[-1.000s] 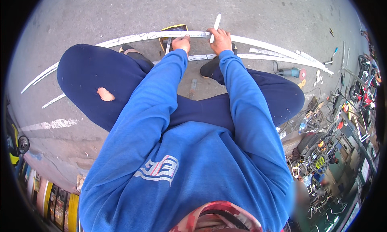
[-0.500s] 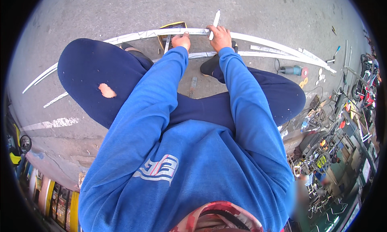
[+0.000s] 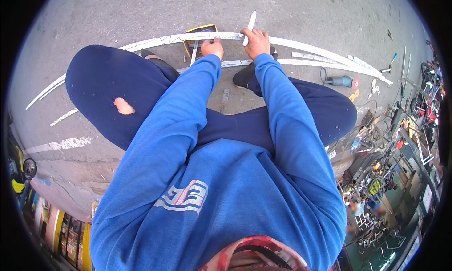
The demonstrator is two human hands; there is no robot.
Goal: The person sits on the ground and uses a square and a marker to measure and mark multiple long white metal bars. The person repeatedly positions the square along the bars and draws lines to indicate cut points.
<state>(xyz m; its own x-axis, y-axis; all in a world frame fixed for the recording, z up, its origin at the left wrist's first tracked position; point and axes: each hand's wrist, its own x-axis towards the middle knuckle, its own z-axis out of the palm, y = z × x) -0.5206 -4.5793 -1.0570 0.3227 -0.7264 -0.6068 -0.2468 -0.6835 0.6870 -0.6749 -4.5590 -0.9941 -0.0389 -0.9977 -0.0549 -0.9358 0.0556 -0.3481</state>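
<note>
A long white metal bar lies crosswise in front of me, its line bent by the lens. My left hand is closed at the bar's near edge, thumb on top. A greyish printed strip runs along the bar between my hands. My right hand grips a white marker, its narrow end pointing up and away, and rests against the bar. A second white bar lies nearer my feet.
An open yellow-and-black case sits behind the bar. To the right are a teal angle grinder, yellow discs and a blue-handled tool. Short flat metal pieces lie between the bars. Cluttered scrap and tools fill the lower right.
The marker and my right hand have shifted very slightly left. My left hand stays at the bar, almost unmoved.
</note>
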